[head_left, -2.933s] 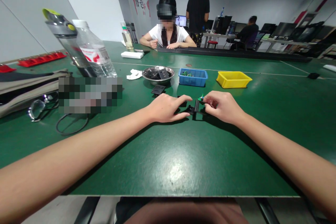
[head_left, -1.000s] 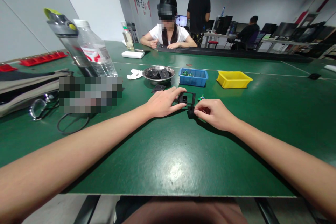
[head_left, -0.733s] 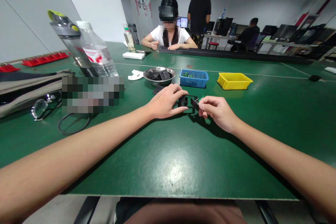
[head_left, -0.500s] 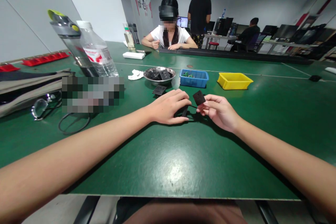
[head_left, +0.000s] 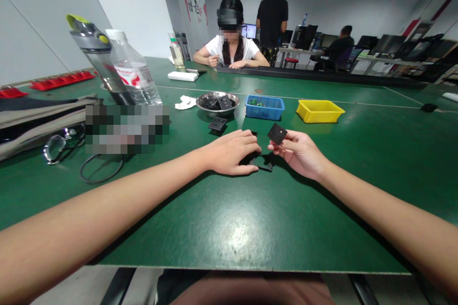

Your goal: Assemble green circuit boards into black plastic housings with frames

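Observation:
My right hand (head_left: pixel 298 152) pinches a small black square piece (head_left: pixel 277 134) between thumb and fingers, just above the table. To its left, my left hand (head_left: pixel 236 152) curls over a black frame-like part (head_left: pixel 264 163) on the green table (head_left: pixel 236 219), its fingers gripping it and hiding much of it. Another black square piece (head_left: pixel 217 125) lies behind my left hand. Beyond that stands a metal bowl (head_left: pixel 218 110) of black parts. A blue bin (head_left: pixel 265 107) holds small green items, and a yellow bin (head_left: pixel 320 111) is to its right.
At the left stand a grey bottle (head_left: pixel 95 52) and a clear water bottle (head_left: pixel 134 74), with glasses (head_left: pixel 54 148) and a cable (head_left: pixel 101 176) nearer. White tissue (head_left: pixel 186 102) lies beside the bowl. A person (head_left: pixel 232 47) sits across the table; others are further back.
My left hand has tilted and shifted slightly, and more of the black frame shows. The square piece in my right hand has turned and moved a little to the right.

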`<action>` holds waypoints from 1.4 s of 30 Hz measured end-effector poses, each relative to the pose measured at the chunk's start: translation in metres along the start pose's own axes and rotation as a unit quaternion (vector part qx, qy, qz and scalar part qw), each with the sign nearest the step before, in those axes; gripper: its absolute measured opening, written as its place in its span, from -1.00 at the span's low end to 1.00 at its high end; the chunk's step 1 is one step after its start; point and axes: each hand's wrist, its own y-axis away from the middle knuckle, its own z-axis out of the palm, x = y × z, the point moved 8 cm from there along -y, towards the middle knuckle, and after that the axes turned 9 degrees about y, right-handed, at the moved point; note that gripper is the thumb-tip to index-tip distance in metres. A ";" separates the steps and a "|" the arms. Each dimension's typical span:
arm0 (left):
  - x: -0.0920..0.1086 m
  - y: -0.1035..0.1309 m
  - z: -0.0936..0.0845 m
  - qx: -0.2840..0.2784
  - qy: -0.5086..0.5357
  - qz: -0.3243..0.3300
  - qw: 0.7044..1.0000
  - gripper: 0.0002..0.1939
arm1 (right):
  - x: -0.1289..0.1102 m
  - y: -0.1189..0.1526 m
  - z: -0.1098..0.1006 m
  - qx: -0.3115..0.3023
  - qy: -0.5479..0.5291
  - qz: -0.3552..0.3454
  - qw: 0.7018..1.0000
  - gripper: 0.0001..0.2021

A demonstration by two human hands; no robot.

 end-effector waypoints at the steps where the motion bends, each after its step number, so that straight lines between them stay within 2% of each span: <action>1: 0.000 0.000 0.000 0.000 -0.001 0.001 1.000 -0.61 | 0.000 0.000 0.000 0.000 -0.002 0.001 1.000 -0.68; 6: 0.000 -0.001 -0.002 0.020 -0.021 -0.006 1.000 -0.59 | 0.004 0.000 0.002 -0.020 -0.004 0.017 1.000 -0.68; 12: -0.001 0.005 -0.025 0.167 -0.027 -0.032 0.985 -0.55 | 0.006 0.001 0.006 -0.036 0.007 0.021 0.999 -0.67; 14: -0.001 0.006 -0.029 0.192 -0.029 -0.034 0.980 -0.54 | 0.005 0.002 0.007 -0.039 0.012 0.019 0.999 -0.67; 21: 0.003 0.007 -0.030 0.223 -0.047 -0.017 0.974 -0.58 | 0.005 0.004 0.015 -0.073 0.031 0.014 0.997 -0.65; 35: 0.003 0.008 -0.028 0.213 -0.081 -0.004 0.974 -0.63 | 0.005 0.006 0.021 -0.109 0.051 0.016 0.993 -0.63; 38: 0.000 0.007 -0.028 0.210 -0.079 -0.021 0.974 -0.63 | 0.006 0.005 0.017 -0.085 0.057 0.004 0.995 -0.63; 42: -0.005 0.008 -0.027 0.204 -0.080 -0.048 0.974 -0.69 | 0.003 0.001 0.000 0.002 0.079 -0.021 0.997 -0.63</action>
